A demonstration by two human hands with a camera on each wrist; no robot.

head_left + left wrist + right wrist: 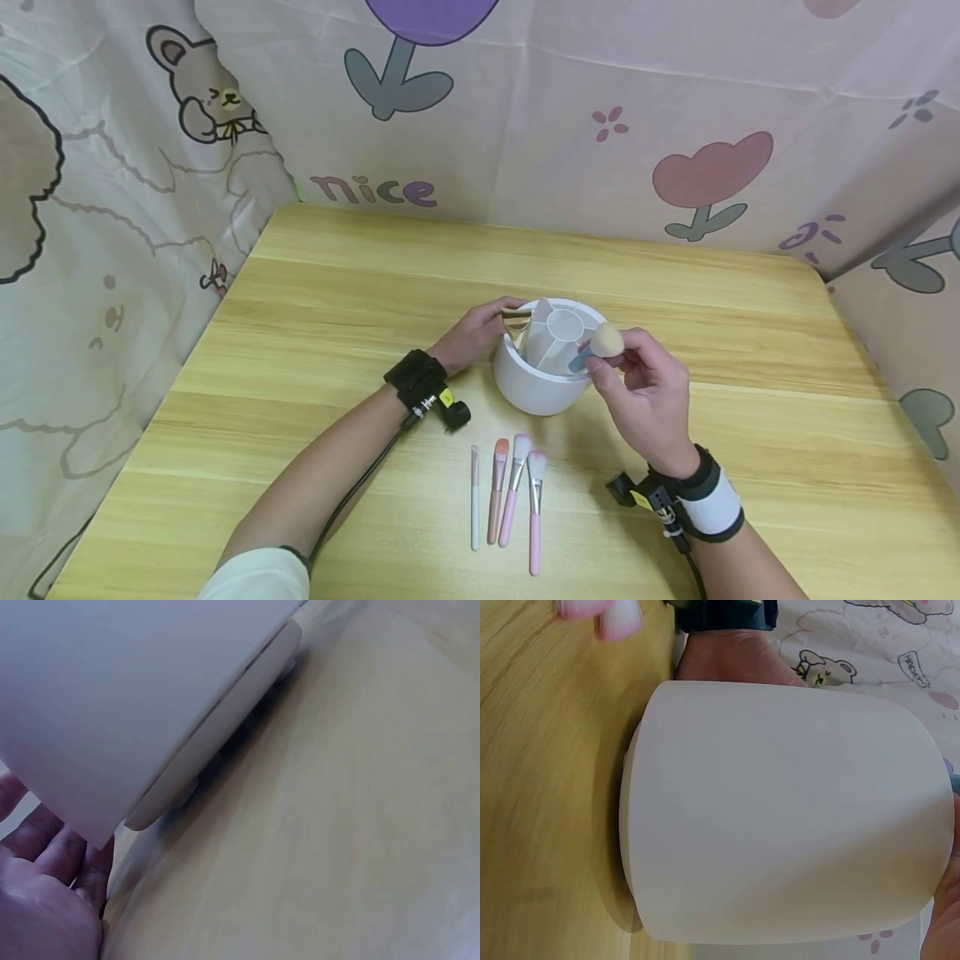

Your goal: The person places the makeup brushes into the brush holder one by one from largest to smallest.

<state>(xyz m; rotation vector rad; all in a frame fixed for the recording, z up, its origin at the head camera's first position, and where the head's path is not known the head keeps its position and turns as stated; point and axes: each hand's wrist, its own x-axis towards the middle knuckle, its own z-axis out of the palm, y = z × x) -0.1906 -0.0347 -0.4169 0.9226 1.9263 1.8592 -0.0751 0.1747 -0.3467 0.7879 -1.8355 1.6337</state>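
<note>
A round white makeup organizer with a divided top stands on the wooden table. My left hand holds it from the left side, its fingers reaching round the back; in the left wrist view the fingers lie against its wall. Over the right rim, my right hand pinches a makeup brush with a rounded cream bristle head and a blue-grey part below it. In the right wrist view the organizer's wall hides most of that brush. A gold eyelash curler sits in the left compartment.
Four slim brushes lie in front of the organizer: a thin white-handled one, one with orange bristles, and pink ones. Printed cloth hangs behind the table. Cables run from both wrist cameras.
</note>
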